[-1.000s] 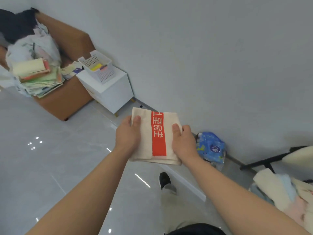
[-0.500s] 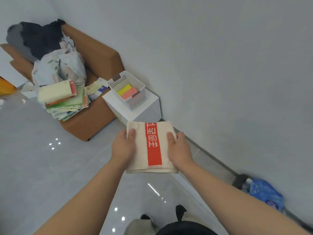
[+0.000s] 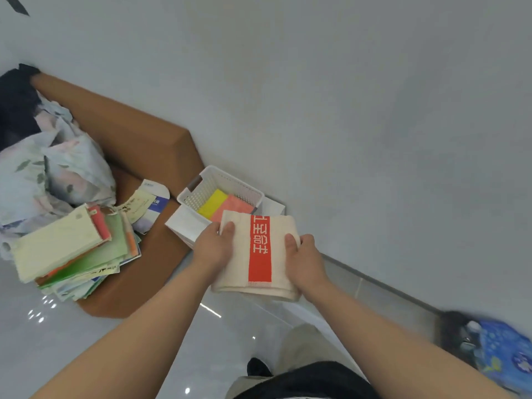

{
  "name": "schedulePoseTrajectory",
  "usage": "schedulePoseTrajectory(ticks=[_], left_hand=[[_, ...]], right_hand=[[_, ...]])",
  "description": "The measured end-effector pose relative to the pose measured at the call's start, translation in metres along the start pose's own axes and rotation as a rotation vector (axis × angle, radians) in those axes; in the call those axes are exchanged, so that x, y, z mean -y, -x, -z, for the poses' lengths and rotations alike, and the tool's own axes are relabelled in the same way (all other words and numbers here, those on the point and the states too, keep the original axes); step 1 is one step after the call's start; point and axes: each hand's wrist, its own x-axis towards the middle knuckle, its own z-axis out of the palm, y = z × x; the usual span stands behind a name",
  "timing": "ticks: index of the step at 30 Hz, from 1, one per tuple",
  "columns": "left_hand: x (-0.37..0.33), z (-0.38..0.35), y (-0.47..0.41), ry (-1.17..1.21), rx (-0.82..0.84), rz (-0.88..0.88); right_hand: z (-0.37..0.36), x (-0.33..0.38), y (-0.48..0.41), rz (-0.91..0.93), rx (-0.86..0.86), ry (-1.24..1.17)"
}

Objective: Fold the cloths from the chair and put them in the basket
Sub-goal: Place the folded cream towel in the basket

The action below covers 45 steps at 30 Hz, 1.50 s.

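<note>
A folded cream cloth (image 3: 259, 254) with a red band and white characters is held flat between both hands. My left hand (image 3: 213, 249) grips its left edge, thumb on top. My right hand (image 3: 305, 260) grips its right edge the same way. The cloth hovers just in front of a white perforated basket (image 3: 201, 194), which stands on a small white cabinet (image 3: 181, 223) and holds a folded yellow cloth (image 3: 213, 207) and a folded pink cloth (image 3: 233, 210). The cream cloth hides the basket's near edge.
A brown sofa (image 3: 138, 139) at the left carries a stack of folded cloths (image 3: 72, 249), crumpled floral fabric (image 3: 51, 168) and dark clothing (image 3: 14, 102). A grey wall runs behind the basket. A blue bag (image 3: 503, 355) lies on the glossy floor at the lower right.
I have moved closer to the basket with the cloth held in both hands; the basket and sofa now sit larger and nearer. The chair at the right has left the view.
</note>
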Motion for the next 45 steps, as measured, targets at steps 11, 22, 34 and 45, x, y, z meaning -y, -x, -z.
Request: schedulePoseTrajectory(ticks=[11,22,34,45], left_hand=[[0.005,0.055,-0.218,0.178,0.352,0.368],[0.024,0.055,-0.406,-0.227,0.695,0.200],[0.100,-0.013,-0.492,-0.527,0.998,-0.217],[0.120,-0.022,-0.511,-0.892,1.080,-0.424]], right_hand=[[-0.108,0.063,-0.154,-0.302,0.105,-0.215],[-0.198,0.104,-0.269,-0.490,0.109,-0.232],[-0.253,0.064,-0.323,-0.596,0.010,0.332],[-0.307,0.045,-0.368,-0.543,0.158,0.744]])
